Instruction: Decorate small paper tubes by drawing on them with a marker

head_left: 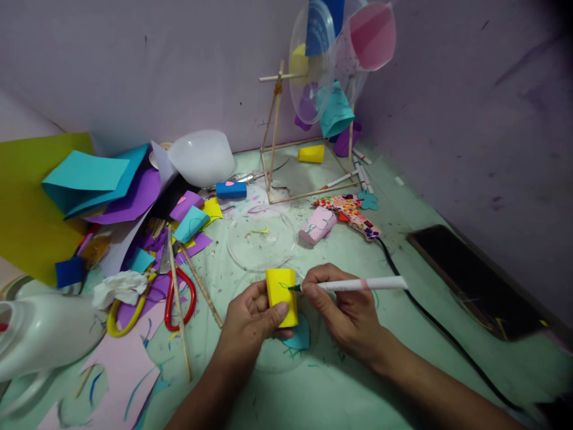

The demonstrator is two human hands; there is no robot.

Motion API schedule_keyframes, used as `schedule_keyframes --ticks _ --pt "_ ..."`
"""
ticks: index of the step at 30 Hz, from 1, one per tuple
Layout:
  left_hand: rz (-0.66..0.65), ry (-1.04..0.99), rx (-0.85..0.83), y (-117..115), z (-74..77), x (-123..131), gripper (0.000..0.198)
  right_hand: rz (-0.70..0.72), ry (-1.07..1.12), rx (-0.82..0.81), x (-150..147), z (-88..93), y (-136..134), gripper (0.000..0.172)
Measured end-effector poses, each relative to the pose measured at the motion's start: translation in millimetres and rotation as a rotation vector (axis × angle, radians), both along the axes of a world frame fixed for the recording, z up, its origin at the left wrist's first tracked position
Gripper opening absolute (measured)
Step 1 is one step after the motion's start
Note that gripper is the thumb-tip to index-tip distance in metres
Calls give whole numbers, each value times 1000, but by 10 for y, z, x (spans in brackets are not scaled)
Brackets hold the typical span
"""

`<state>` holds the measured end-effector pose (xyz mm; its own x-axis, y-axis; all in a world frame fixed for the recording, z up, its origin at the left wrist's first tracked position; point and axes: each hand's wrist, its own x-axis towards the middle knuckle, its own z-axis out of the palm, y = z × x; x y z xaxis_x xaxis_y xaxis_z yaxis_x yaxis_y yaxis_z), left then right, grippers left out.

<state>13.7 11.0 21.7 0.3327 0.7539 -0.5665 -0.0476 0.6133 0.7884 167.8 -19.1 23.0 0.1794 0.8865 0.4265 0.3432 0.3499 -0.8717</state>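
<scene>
My left hand [257, 316] grips a small yellow paper piece [283, 307] by its lower part, with the thumb across its front. A green outline is drawn near the middle of the yellow piece. My right hand [342, 304] is closed round a white marker [371, 283], whose dark green tip touches or almost touches the yellow paper. Partly under my left hand lies a blue paper shape [299, 334]. Just beyond the hands is a clear round lid [264, 239], and a pink folded paper piece [319, 225] sits right of it.
A stick frame [274, 137] carries clear discs and coloured paper cups at the back. A patterned glue gun [349, 214] trails a black cord on the right, near a phone [474, 280]. Red-handled scissors [192, 298], paper scraps and a white jug [49, 334] crowd the left.
</scene>
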Motion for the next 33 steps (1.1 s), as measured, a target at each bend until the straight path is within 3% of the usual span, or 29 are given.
schedule_keyframes --ticks 33 --pt "-17 -48 -4 12 -88 -29 60 76 32 -42 -14 11 -17 12"
